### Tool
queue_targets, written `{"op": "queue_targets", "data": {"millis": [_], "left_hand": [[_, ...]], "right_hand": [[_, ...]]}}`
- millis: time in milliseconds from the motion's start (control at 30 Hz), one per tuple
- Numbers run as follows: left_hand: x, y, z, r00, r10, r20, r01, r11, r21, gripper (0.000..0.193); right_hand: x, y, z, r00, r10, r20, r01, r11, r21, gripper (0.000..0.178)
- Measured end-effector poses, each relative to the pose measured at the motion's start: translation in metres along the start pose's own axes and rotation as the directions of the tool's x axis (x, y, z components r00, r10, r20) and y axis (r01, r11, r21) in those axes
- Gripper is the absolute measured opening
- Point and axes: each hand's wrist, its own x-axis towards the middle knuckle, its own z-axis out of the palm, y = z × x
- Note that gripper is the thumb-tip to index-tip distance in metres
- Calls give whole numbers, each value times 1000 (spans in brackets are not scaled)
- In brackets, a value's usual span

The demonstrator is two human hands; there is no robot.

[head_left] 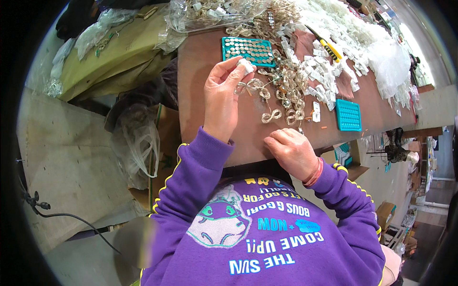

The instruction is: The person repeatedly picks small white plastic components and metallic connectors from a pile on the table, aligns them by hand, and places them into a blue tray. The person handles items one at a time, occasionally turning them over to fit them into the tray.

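Note:
My left hand [220, 100] pinches a small white plastic case [246, 66] between thumb and fingertips, raised over the table by a teal tray [248, 52] filled with rows of round silver button cells. A loop of thin clear wire [255, 87] shows just beyond those fingers; whether it joins the case I cannot tell. Close to the table's near edge, my right hand [296, 153] is closed, its fingers curled together, and what they hold, if anything, is hidden. Figure-eight bundles of wire [272, 116] lie between the two hands.
White plastic cases [324, 78] heap up across the far right. A yellow-and-black handled tool [330, 50] rests on them. A second teal tray [348, 116] lies near the right edge. A clear bag [210, 14] sits at the back; an open carton [164, 138] stands left of the table [198, 62].

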Motion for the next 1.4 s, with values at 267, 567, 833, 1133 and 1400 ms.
{"op": "queue_targets", "data": {"millis": [267, 567, 833, 1133, 1400], "left_hand": [[1, -5, -2, 999, -27, 45, 30, 997, -65, 16], [0, -3, -9, 941, -279, 194, 319, 921, -224, 19], [-5, -1, -10, 860, -431, 273, 451, 892, -13, 29], [-5, -1, -11, 862, -419, 284, 451, 891, -54, 33], [-7, -1, -9, 881, -413, 230, 418, 908, 29, 33]], "right_hand": [[3, -21, 7, 996, 72, 44, -62, 978, -200, 8], [11, 14, -2, 980, 200, -21, -186, 940, 285, 6], [66, 53, -33, 789, 604, -108, -202, 423, 883, 8], [85, 47, -10, 770, 569, -288, -201, 646, 737, 5], [84, 45, -4, 779, 465, -419, -119, 767, 630, 5]]}}
